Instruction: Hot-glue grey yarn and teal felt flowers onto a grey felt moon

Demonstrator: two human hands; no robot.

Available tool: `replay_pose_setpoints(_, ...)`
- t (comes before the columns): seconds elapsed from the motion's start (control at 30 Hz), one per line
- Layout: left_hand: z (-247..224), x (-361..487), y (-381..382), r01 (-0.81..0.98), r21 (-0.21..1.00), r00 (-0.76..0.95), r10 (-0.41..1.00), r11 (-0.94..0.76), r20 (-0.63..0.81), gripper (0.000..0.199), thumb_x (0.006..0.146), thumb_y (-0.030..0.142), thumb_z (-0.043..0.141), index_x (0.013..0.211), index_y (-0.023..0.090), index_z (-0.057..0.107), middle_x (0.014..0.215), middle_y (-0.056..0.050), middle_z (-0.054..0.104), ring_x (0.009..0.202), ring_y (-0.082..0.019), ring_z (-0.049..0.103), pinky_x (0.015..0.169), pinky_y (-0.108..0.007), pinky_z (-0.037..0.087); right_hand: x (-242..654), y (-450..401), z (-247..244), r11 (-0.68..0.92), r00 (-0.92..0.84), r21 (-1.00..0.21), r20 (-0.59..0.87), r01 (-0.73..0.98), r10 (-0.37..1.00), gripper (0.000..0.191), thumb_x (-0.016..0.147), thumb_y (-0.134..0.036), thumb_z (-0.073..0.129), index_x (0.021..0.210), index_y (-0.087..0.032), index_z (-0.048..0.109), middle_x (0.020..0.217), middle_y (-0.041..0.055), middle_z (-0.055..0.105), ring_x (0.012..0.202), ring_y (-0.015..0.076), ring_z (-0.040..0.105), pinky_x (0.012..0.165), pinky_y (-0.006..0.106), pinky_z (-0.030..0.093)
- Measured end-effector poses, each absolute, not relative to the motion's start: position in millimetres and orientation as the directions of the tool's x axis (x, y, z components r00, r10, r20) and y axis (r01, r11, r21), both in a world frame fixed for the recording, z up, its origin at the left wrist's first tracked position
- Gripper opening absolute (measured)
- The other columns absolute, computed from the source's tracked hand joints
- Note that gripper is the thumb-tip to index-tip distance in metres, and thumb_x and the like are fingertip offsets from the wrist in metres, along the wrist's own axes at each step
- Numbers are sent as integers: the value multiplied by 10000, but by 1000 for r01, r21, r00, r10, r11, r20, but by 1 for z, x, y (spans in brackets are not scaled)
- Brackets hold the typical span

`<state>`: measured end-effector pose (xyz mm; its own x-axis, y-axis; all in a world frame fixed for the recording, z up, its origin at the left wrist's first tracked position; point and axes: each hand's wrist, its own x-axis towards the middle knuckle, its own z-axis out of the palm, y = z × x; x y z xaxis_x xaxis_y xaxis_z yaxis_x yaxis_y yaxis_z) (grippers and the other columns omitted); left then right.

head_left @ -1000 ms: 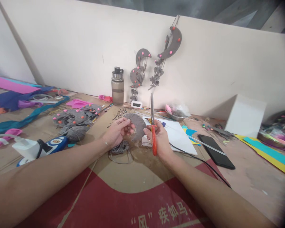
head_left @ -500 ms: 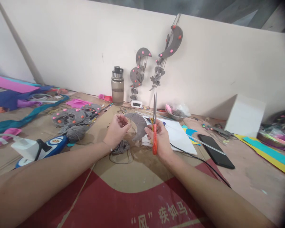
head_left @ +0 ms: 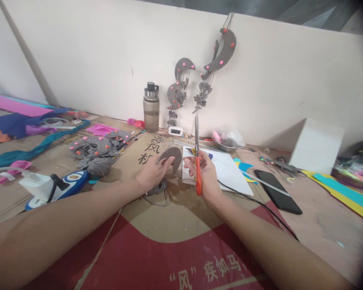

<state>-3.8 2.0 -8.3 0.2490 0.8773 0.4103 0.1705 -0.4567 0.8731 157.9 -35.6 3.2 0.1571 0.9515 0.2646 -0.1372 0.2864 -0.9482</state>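
Note:
Over the cardboard, my left hand (head_left: 153,173) pinches a grey felt crescent (head_left: 176,158) between thumb and fingers. My right hand (head_left: 208,174) holds scissors with red handles (head_left: 198,177), their closed blades pointing up. The fingertips of my right hand are pressed together beside the crescent but apart from it; whether they also hold a thread is too small to tell. Below my left hand lies a loose coil of grey yarn (head_left: 157,188). White paper (head_left: 230,177) is behind and right of the scissors.
A water bottle (head_left: 151,110) and a small digital clock (head_left: 175,131) stand near the wall. Grey crescent garlands (head_left: 226,50) hang there. A black phone (head_left: 278,191) lies right, a blue and white power strip (head_left: 69,183) left, with a grey yarn ball (head_left: 99,166) behind it.
My left hand has moved slightly right and turned with the crescent, which has come away from my right fingers. The scissors stay upright in my right hand. The view has shifted a little.

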Motion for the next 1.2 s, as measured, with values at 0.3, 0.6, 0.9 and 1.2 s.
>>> replay_pose_setpoints(0.3,-10,-6,20,-533,844,250,965,69,78,273,724,356,717,727,115,588,678,-45,648,605,-132,614,516,-234,485,159,-37,8,264,204,-948,227,-177,952,532,581,-333,775,1012,-210,488,799,-10,627,641,124,586,474,215,378)
replay_pose_setpoints(0.6,-6,-3,10,-521,852,279,954,57,106,317,659,387,758,734,137,579,674,-13,633,623,-144,614,515,-251,479,159,-38,8,265,177,-949,235,-170,956,535,597,-341,758,1028,-205,472,804,3,643,647,132,582,498,227,372)
replay_pose_setpoints(0.9,-10,-4,13,-520,853,296,947,48,127,330,670,416,744,735,146,566,687,-8,636,641,-151,625,517,-256,477,158,-37,8,251,162,-954,226,-164,961,557,584,-358,761,1039,-214,476,809,-15,625,643,121,570,509,230,379)
replay_pose_setpoints(1.2,-9,-4,10,-504,862,354,924,56,148,322,700,420,722,735,137,572,700,-29,658,631,-150,625,513,-257,469,156,-40,13,235,158,-953,207,-189,966,554,565,-352,774,1016,-223,480,778,-21,617,622,123,570,496,230,397)
